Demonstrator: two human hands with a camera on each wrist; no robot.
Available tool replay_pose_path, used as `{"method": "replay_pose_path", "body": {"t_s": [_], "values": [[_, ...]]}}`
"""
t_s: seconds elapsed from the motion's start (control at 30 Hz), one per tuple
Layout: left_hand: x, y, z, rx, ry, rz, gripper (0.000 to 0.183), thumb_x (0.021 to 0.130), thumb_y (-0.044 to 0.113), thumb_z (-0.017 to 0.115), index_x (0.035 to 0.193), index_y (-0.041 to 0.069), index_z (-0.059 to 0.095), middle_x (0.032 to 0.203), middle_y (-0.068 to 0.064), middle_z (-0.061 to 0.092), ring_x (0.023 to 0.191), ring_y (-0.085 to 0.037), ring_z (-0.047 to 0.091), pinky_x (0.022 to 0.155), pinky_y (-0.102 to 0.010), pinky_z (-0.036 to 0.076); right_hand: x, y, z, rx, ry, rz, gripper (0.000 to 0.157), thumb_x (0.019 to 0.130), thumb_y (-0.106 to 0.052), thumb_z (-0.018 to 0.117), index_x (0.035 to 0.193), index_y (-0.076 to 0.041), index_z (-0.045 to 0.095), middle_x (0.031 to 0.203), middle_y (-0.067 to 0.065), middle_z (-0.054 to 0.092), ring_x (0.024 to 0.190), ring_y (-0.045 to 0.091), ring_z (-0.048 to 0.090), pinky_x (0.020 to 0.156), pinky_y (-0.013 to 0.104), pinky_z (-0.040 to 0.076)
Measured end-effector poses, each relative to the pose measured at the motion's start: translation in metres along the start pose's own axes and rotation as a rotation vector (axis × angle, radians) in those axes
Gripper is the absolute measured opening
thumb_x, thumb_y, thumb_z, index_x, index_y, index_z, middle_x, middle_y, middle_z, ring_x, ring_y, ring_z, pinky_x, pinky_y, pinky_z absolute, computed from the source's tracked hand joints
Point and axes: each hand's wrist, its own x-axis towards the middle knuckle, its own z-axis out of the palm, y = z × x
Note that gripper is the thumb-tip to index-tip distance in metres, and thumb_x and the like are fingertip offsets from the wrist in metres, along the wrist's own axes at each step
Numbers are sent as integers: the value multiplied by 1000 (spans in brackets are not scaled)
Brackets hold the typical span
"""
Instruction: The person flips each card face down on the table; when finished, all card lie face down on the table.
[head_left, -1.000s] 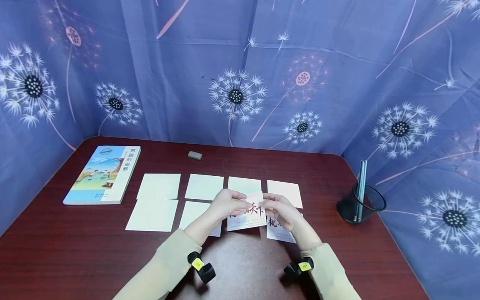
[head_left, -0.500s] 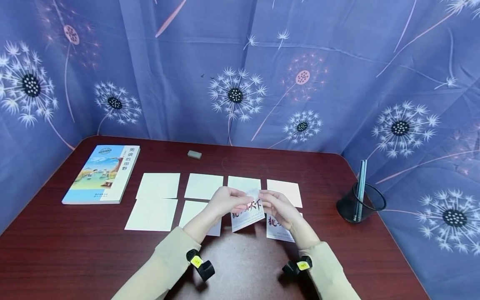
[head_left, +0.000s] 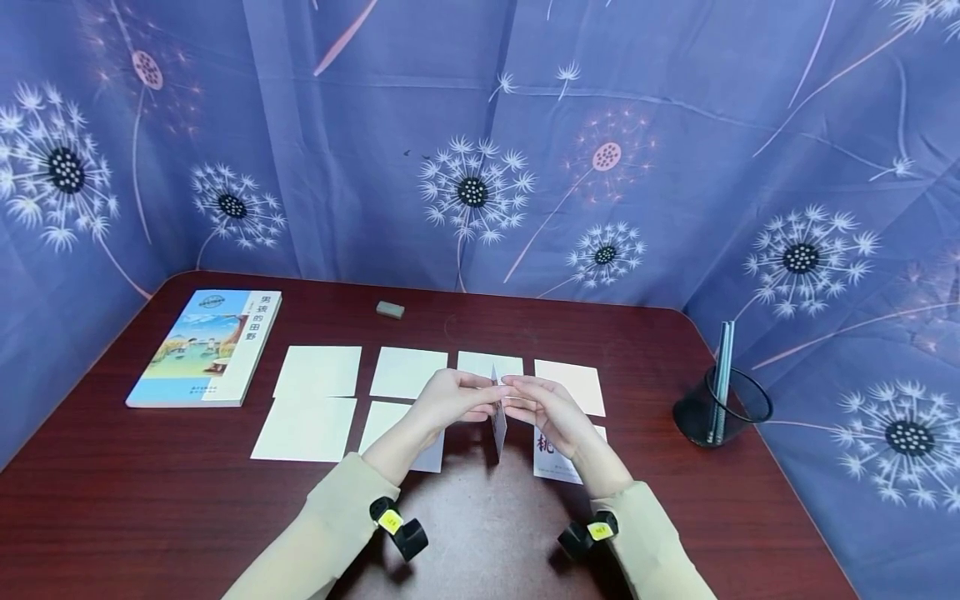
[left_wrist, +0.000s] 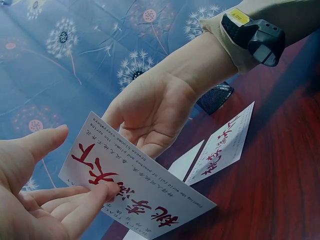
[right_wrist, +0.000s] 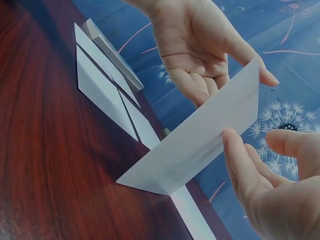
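Note:
A white card (head_left: pixel 498 425) with red Chinese characters stands upright between my two hands, nearly edge-on in the head view. My left hand (head_left: pixel 450 400) touches its printed face (left_wrist: pixel 145 192) with the fingertips, the thumb held apart from it. On the blank back (right_wrist: pixel 200 135), fingertips of my right hand (head_left: pixel 551 408) press, and that thumb also stays clear of the card. Another printed card (head_left: pixel 551 460) lies face up beneath my right forearm, partly covered by the hand. Several blank white cards (head_left: pixel 303 429) lie in two rows on the table; one at the centre is partly hidden.
A book (head_left: pixel 202 350) lies at the left of the dark red table (head_left: pixel 150 500). Near the back edge is a small eraser (head_left: pixel 390 310). A black mesh pen holder (head_left: pixel 693 421) with pencils (head_left: pixel 722 375) stands at the right, and a blue curtain (head_left: pixel 360 208) hangs behind.
The card between my hands has swung from its printed face showing towards the head camera to nearly edge-on. My fingertips have come closer together around it.

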Motion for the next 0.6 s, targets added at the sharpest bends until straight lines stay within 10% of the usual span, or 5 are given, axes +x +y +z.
{"method": "replay_pose_path", "body": {"t_s": [0.3, 0.6], "values": [[-3, -1, -2, -41, -7, 10, 51, 86, 23, 73, 119, -13, 61, 99, -22, 73, 74, -13, 72, 75, -32, 61, -1, 1, 2, 37, 6, 31, 23, 98, 0, 42, 111, -4, 61, 91, -5, 74, 84, 5, 70, 81, 20, 57], [-5, -7, -6, -24, 8, -8, 52, 83, 19, 75, 121, -15, 59, 95, -20, 74, 71, -14, 71, 72, -32, 61, -2, 6, 2, 17, -29, 38, 39, 97, -1, 43, 132, 16, 41, 95, -3, 73, 87, 6, 71, 83, 19, 56]]}}
